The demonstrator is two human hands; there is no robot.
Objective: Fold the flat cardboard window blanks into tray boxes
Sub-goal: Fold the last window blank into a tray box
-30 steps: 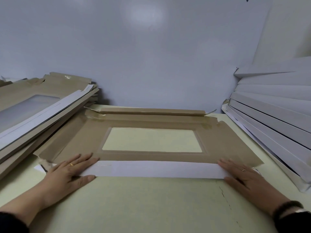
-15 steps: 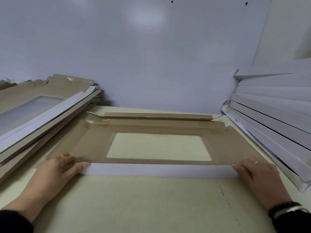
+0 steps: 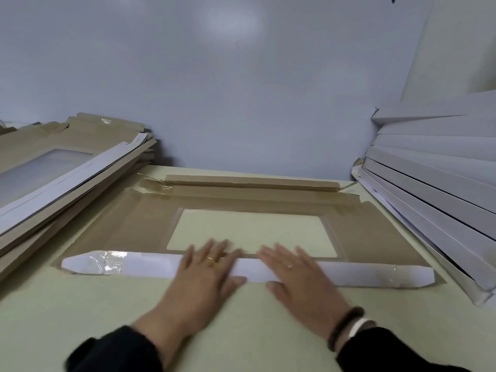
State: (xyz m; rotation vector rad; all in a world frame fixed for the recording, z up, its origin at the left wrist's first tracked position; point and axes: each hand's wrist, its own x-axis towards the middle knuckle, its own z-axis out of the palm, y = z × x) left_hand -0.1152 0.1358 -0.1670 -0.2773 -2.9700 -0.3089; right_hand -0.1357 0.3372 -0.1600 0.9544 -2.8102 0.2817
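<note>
Both hands, left hand [image 3: 206, 275] and right hand [image 3: 298, 275], are lying flat and open, side by side, pressing the white flap [image 3: 150, 267] folded over the cardboard blank's [image 3: 128, 224] near edge.

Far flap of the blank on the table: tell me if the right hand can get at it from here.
Probably yes. The right hand lies flat on the near white flap; only the open window separates it from the far flap.

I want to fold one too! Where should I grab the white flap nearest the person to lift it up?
Take the white flap along its near long edge, coming from the person's side. It lies flat and runs wide, so use both hands apart, as the left hand and right hand do, pressing near its middle.
</note>
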